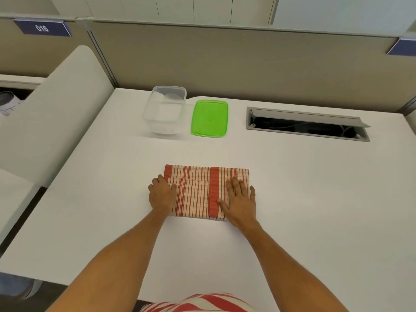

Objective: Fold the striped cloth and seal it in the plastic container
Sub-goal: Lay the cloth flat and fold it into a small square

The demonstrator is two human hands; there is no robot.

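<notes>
Striped cloth [202,192] lies flat on the white desk [304,199], already folded down to a rectangle with layered edges showing. Taking the cloth as landmark: the clear plastic container [165,109] sits well beyond its far edge, slightly to the left, open and with nothing in it. The green lid [209,118] lies flat just beside the container, on its right, not touching it as far as I can tell. A recessed cable slot [308,123] is farther off to the far right.

Left hand [162,194] rests at the cloth's left edge, fingers curled loosely, thumb on the fabric. Whether it pinches a layer I cannot tell. Right hand [241,199] lies palm down on the cloth's right part, fingers spread and pressing the fabric flat. Neither hand carries anything.

Step in hand, as I judge it: folding, well along, with a crease being smoothed or the next fold being set up. Nothing packed, nothing sealed.

Cloth's long axis runs left to right across the desk; the red stripes run away from the person, including one broad red band right of centre. The container's long axis runs the other way, away from the person.

Next move likely calls for another fold, left over right, since the rectangle looks wider than the container's opening. After that: lift, drop in, then press the lid down around the rim.
</notes>
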